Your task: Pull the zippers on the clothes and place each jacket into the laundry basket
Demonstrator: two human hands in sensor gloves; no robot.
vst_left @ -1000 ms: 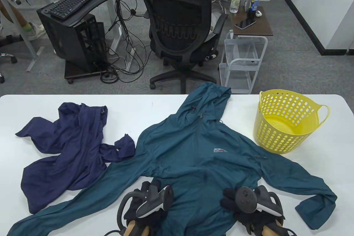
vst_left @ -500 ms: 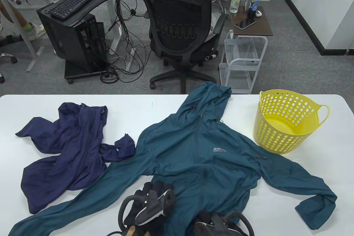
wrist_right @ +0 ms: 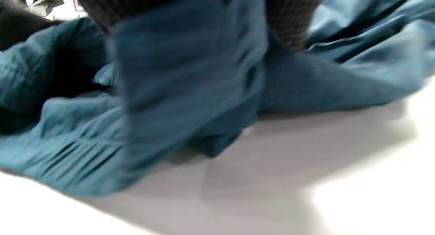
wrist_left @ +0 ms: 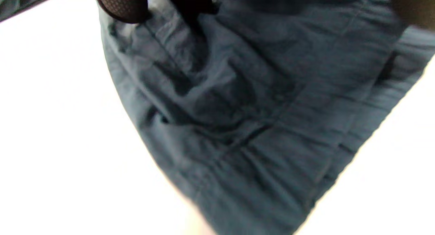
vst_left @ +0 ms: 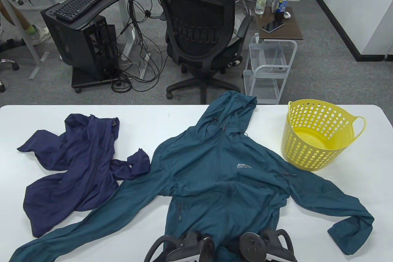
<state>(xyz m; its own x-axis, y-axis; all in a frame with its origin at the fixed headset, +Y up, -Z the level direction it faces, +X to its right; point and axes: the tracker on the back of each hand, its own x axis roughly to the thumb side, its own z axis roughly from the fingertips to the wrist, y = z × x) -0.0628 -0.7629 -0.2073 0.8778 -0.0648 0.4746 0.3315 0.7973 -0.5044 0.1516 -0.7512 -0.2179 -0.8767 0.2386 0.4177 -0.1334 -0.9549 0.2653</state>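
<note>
A teal hooded jacket [vst_left: 215,170] lies spread front-up in the middle of the white table [vst_left: 172,117], with its front zipper pull [vst_left: 223,128] up near the collar. At the left lies a crumpled navy jacket [vst_left: 76,163]. A yellow laundry basket [vst_left: 319,136] stands at the right with nothing in it. Both hands are at the table's near edge by the teal hem, mostly under their trackers: left hand [vst_left: 190,248], right hand [vst_left: 264,245]. In the left wrist view, gloved fingers [wrist_left: 122,5] pinch bunched hem cloth. The right wrist view shows the right hand's fingers [wrist_right: 292,20] holding a raised fold of the hem.
The teal sleeves reach out to the front left [vst_left: 61,237] and to the front right [vst_left: 350,231] below the basket. Beyond the table's far edge stand an office chair [vst_left: 199,34] with a seated person, a wire cart [vst_left: 267,68] and a computer stand [vst_left: 83,28].
Both hands have drawn back from the jacket's lower body to its hem at the near edge, the right one first. The lower front of the jacket now shows uncovered.
</note>
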